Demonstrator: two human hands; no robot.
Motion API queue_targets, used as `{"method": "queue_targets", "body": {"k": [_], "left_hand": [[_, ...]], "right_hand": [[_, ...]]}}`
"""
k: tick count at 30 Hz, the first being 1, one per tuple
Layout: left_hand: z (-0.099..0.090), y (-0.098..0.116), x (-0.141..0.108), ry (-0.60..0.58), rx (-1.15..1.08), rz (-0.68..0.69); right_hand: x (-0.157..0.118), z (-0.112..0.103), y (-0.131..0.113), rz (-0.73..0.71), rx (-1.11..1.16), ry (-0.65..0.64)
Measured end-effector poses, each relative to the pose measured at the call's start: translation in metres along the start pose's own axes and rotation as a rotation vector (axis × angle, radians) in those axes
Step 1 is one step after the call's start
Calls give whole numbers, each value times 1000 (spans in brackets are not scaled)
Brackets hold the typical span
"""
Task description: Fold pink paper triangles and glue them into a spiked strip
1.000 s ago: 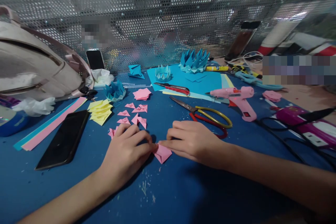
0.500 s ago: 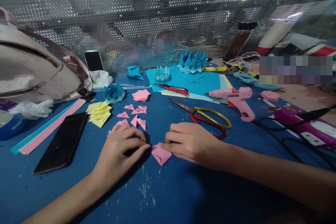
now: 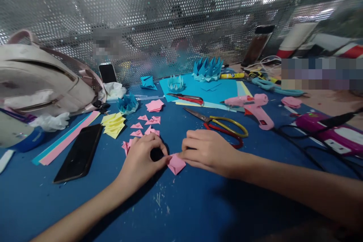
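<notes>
Pink paper, partly folded, lies on the blue table, your left hand pinching its left corner, your right hand pressing its edge; beyond, small pink folds look finished, the flatter pink stack less worked.

Matt paper is seen in the pink folded piece. Bare metal is shown on the scissor blades. A glossy, smooth screen is presented by the black phone.

Blue table, surface bearing pale marks. Resting directly on it: black phone, folded yellow papers, folded pink papers, scissors, pink glue gun.
</notes>
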State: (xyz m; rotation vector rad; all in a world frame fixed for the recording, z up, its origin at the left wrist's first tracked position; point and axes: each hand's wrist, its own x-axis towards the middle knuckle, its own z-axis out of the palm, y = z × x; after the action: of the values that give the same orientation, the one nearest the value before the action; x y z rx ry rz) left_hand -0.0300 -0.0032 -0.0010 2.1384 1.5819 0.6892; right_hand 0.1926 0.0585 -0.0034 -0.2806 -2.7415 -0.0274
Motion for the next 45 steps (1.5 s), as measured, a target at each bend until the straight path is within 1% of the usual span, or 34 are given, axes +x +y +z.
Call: {"method": "queue_targets", "body": {"k": [4,9,14,16,21,24,27,29,36,39,42,45], "left_hand": [[0,2,0,1,20,-13],[0,2,1,-20,-41,-9],[1,4,-1,20,15,0],[1,5,-3,43,58,36],[1,4,-9,69,115,177],[1,2,-13,83,144,273],[1,1,-19,121,203,378],[1,1,-23,131,234,411],[-1,-2,-29,74,204,396],[-2,-4,-28,22,213,420],[-3,-4,-27,-29,223,460],[-4,-5,-27,-46,237,472]], "right_hand": [[0,1,1,4,-1,11],[-1,2,1,22,27,6],[-1,2,0,34,11,-12],[-1,2,-1,34,3,-14],[-2,0,-1,35,26,-20],[-2,0,-2,29,7,-1],[-1,1,-2,23,-13,17],[-1,1,-2,24,-17,3],[2,-2,-3,22,18,-45],[3,-2,-2,26,32,-66],[1,1,2,55,106,-46],[0,5,4,130,187,-10]]}}
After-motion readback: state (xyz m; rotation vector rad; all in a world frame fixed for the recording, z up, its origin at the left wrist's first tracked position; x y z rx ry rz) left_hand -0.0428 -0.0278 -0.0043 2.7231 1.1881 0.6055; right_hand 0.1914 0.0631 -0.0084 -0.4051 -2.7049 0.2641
